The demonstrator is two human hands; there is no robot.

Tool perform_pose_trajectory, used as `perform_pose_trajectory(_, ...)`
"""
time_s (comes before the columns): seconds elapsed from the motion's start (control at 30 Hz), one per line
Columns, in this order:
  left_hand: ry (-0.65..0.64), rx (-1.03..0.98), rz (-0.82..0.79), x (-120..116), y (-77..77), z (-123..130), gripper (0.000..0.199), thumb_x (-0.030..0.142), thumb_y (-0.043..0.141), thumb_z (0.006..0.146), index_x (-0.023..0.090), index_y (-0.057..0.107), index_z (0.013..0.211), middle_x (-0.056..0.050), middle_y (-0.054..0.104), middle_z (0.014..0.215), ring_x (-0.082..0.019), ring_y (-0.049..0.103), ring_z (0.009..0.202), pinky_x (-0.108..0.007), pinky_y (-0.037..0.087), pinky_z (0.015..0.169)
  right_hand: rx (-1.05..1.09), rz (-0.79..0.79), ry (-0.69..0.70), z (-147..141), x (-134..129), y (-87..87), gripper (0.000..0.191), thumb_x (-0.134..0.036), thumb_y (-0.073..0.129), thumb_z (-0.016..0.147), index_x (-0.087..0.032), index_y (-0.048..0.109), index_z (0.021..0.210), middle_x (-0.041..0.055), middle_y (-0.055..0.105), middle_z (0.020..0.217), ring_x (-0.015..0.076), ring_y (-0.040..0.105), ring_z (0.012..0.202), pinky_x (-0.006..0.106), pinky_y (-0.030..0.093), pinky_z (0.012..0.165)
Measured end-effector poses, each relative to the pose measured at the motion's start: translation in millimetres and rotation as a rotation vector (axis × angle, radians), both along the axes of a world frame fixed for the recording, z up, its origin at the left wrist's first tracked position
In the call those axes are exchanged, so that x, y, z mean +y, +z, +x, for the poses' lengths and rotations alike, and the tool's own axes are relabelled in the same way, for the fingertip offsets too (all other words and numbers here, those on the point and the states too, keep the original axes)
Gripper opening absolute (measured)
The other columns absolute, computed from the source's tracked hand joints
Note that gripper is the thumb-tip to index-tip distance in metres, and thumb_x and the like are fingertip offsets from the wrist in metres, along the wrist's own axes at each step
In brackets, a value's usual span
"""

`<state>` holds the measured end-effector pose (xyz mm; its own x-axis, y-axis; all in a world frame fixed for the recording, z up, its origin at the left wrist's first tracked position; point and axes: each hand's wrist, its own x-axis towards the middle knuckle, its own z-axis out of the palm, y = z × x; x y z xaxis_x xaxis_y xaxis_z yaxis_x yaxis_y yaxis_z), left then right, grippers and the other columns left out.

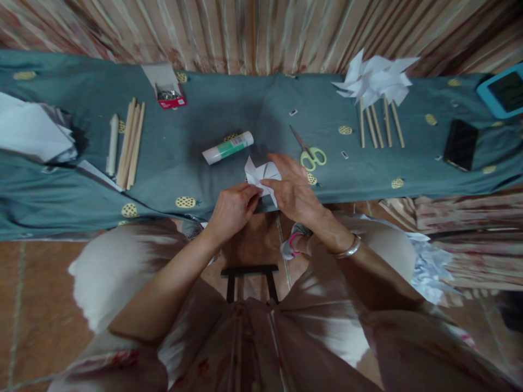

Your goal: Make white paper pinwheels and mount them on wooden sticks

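A small white folded paper pinwheel is between my hands at the near edge of the cloth. My left hand pinches its lower left side, fingers closed. My right hand is on its right side, with the index finger pressing near the centre and the other fingers behind or beside the paper. Just beyond lies a white and green glue stick. Scissors with light green handles lie to the right of it, blades pointing away from me.
Wooden sticks, a white stick-like tube, a red box of metal pieces and stacked paper lie left. Finished pinwheels on sticks, a black phone and a blue-framed device lie right.
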<state>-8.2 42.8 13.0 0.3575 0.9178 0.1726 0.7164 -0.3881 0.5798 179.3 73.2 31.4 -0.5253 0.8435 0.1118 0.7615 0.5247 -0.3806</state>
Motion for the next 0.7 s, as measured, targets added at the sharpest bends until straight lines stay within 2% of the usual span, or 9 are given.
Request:
perform_pose_trajectory(0.2, 0.003, 0.008, -0.012, 0, 0.8, 0, 0.022, 0.017, 0.051, 0.096, 0.014, 0.073, 0.102, -0.01, 0.075, 0.098, -0.02, 0.072, 0.088, -0.029, 0.054, 0.081, -0.018, -0.027, 0.004, -3, -2, -5.0, 0.035, -0.015, 0.042, 0.097, -0.019, 0.073, 0.111, 0.0107, 0.04, 0.16, 0.0332, 0.026, 0.151, 0.058, 0.028, 0.116)
perform_pose_trajectory(0.33, 0.009, 0.016, -0.006, 1, 0.6, 0, 0.022, 0.019, 0.052, 0.097, 0.014, 0.073, 0.102, -0.01, 0.074, 0.097, -0.02, 0.072, 0.086, -0.028, 0.054, 0.078, -0.046, 0.0, 0.007, -10, -3, -8.0, 0.035, -0.011, 0.04, 0.096, -0.018, 0.073, 0.105, 0.0111, 0.043, 0.158, 0.0319, 0.023, 0.153, 0.058, 0.027, 0.116)
perform_pose_trajectory(0.53, 0.006, 0.051, -0.001, 2, 4.7, 0, 0.021, 0.018, 0.052, 0.096, 0.014, 0.072, 0.098, -0.008, 0.074, 0.091, -0.019, 0.071, 0.08, -0.027, 0.052, 0.074, -0.024, 0.025, 0.012, -18, -8, -9.7, 0.04, -0.009, 0.038, 0.096, -0.023, 0.071, 0.113, 0.0076, 0.048, 0.154, 0.029, 0.021, 0.155, 0.056, 0.019, 0.122)
perform_pose_trajectory(0.7, 0.005, 0.059, -0.027, 2, 6.4, 0, 0.018, 0.018, 0.054, 0.094, 0.015, 0.072, 0.095, -0.008, 0.073, 0.09, -0.019, 0.07, 0.079, -0.027, 0.051, 0.073, -0.032, 0.036, 0.036, -17, -10, -13.3, 0.041, -0.009, 0.033, 0.097, -0.022, 0.069, 0.113, 0.0095, 0.052, 0.151, 0.0257, 0.025, 0.154, 0.054, 0.02, 0.122)
